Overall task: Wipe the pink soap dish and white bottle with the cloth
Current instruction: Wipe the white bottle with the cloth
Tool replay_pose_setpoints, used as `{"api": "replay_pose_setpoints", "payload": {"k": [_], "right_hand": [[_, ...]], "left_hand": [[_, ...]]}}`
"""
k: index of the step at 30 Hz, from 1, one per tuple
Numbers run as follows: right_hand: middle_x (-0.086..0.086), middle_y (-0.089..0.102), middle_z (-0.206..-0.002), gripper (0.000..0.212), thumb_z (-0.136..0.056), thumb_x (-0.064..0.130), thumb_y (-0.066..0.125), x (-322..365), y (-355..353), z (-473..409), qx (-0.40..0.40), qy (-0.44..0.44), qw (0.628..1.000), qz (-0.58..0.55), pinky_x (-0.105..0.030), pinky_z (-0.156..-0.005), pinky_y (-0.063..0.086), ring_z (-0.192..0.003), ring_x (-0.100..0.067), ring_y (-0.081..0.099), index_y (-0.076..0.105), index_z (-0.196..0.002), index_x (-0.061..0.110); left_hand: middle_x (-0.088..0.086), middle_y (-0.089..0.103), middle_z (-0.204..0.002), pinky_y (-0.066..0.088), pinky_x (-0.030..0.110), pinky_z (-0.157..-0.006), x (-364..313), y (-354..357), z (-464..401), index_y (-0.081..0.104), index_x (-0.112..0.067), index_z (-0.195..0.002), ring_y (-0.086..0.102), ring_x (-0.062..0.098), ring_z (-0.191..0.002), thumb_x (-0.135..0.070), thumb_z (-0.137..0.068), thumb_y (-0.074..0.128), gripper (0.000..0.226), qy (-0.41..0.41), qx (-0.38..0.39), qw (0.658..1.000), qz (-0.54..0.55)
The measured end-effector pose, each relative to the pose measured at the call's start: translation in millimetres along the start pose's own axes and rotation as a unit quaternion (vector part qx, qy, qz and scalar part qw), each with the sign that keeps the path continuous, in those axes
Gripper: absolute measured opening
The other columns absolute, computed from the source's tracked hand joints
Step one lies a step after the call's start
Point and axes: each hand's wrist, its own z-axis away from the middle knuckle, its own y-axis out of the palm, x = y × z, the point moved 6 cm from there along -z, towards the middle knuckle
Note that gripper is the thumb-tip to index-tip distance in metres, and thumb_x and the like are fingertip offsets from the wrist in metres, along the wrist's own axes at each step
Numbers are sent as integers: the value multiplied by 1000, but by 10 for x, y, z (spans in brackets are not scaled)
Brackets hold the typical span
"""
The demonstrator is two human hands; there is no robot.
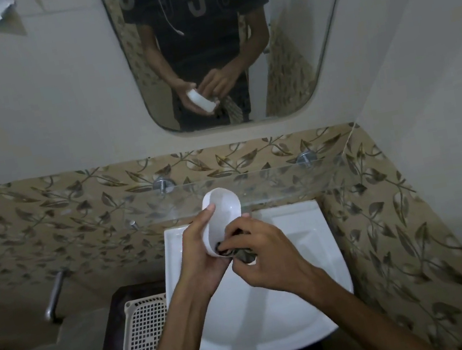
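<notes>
Left hand (198, 250) fingers wrap the soap dish (221, 218); right hand (263, 251) fingers pinch the cloth (239, 253) inside. I'd rub into the corners.

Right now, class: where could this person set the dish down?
The glass shelf right of the soap dish looks bare, and the sink basin too. The middle is crowded: left hand holds the dish, right hand presses the cloth inside.

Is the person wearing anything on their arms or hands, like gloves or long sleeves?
No. The left hand and right hand are bare, without gloves, and both forearms are uncovered. No watch, ring or bracelet shows. The mirror shows a dark short-sleeved shirt with pale lettering.
</notes>
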Motion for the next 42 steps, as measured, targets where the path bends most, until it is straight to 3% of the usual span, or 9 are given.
{"api": "replay_pose_setpoints", "payload": {"k": [5,8,16,21,28,31,37,39,42], "right_hand": [[-5,76,-105,28,-82,10,80,-60,-228,-137,-72,34,997,20,-33,-80,61,-90,-19,71,80,-110,10],[-10,77,-105,26,-81,2,80,-80,-398,-347,-118,34,989,83,-34,-80,62,-90,-25,73,79,-107,6],[-3,78,-106,23,-91,22,69,-219,-199,-259,-51,113,985,117,-34,-78,60,-90,-21,72,75,-113,17],[9,81,-92,23,-80,24,66,-116,61,36,-4,191,982,-13,-28,-77,60,-82,-10,73,82,-96,26],[1,78,-94,14,-85,21,69,-164,-41,-7,-73,201,974,71,-32,-73,60,-84,-17,71,80,-94,22],[7,80,-87,17,-83,25,69,-245,123,132,-26,299,953,-38,-32,-73,61,-80,-12,74,83,-92,26],[-7,81,-79,14,-75,14,71,-265,302,221,-101,417,802,-417,-33,-78,63,-77,-22,79,84,-79,16],[-1,82,-83,17,-77,12,72,-220,251,131,-127,365,834,-394,-27,-78,62,-81,-18,80,85,-84,20],[6,82,-90,18,-82,8,74,-109,46,-59,-175,211,949,-156,-22,-80,61,-83,-7,76,84,-92,18]], "left_hand": [[22,71,-122,62,41,-82,49,6,13,74,-2,-124,73,31,-105,-31,-91,73,44,18,-1,999,-26],[17,72,-127,60,38,-88,80,118,45,69,-5,-133,71,27,-112,-31,-98,64,43,3,31,999,-37],[24,70,-131,55,43,-97,114,61,-2,70,-3,-131,70,32,-113,-37,-97,64,48,26,-32,995,-95],[20,77,-105,62,40,-81,186,1,-75,70,-4,-125,76,29,-90,-37,-81,73,54,37,-68,995,-69],[20,78,-105,64,38,-80,226,10,-132,82,-6,-106,77,29,-92,-36,-84,72,38,60,-38,996,-53],[20,79,-96,65,41,-77,260,-67,-157,83,-6,-101,77,31,-84,-31,-79,78,34,83,-73,993,-49],[12,74,-74,62,35,-67,373,-59,-156,82,-13,-81,76,28,-70,-37,-81,75,25,63,-40,997,-35],[20,75,-93,62,43,-85,337,-13,-147,81,-4,-106,74,34,-88,-42,-83,75,45,45,-29,998,-11],[28,65,-125,45,52,-114,260,-48,-164,62,7,-136,63,40,-118,-43,-92,68,67,45,-35,998,17]]}}
